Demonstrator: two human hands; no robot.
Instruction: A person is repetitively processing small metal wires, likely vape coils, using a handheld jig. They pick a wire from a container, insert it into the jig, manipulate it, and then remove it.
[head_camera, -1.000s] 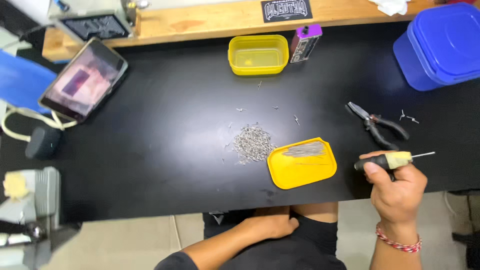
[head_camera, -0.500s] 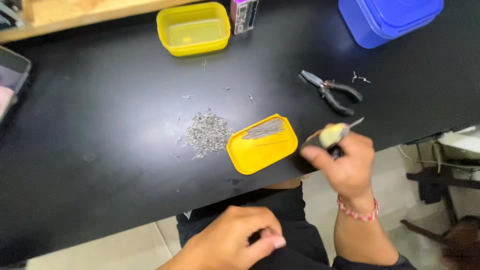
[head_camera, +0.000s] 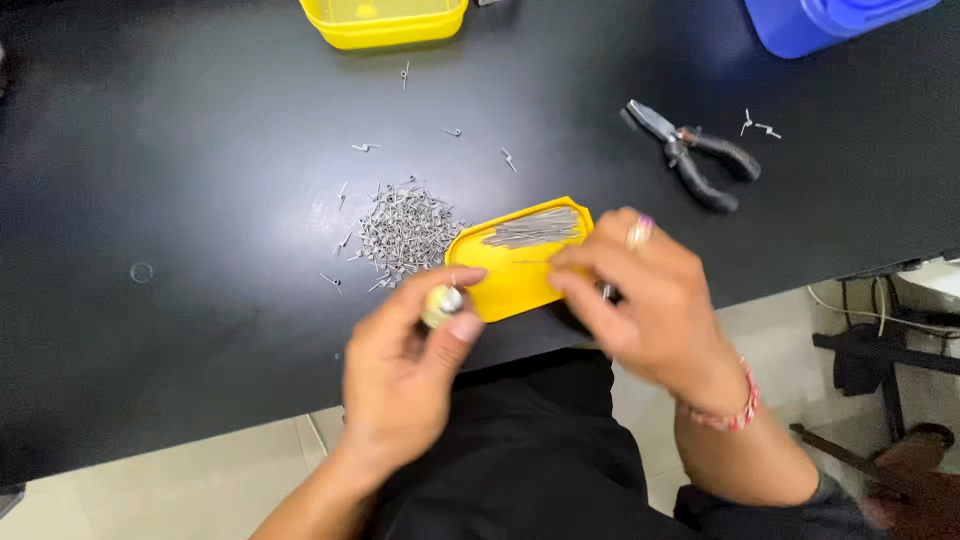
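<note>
Head view: a black table (head_camera: 180, 200) is seen carrying a blue bin (head_camera: 830, 20), a yellow tub (head_camera: 385, 25), pliers (head_camera: 690, 155), a yellow lid (head_camera: 515, 265) with straight wires laid in it, and a pile of small springs (head_camera: 405, 228) just beside the lid. At the table's near edge, a small pale-tipped tool (head_camera: 442, 303) is pinched by the left hand (head_camera: 405, 375). The right hand (head_camera: 645, 295) is held over the lid with fingertips pressed together on a thin wire (head_camera: 530, 262).

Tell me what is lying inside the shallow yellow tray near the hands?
The shallow yellow tray holds a bundle of thin straight grey wires at its far end. The right hand covers its near right corner, so anything there is hidden.
</note>
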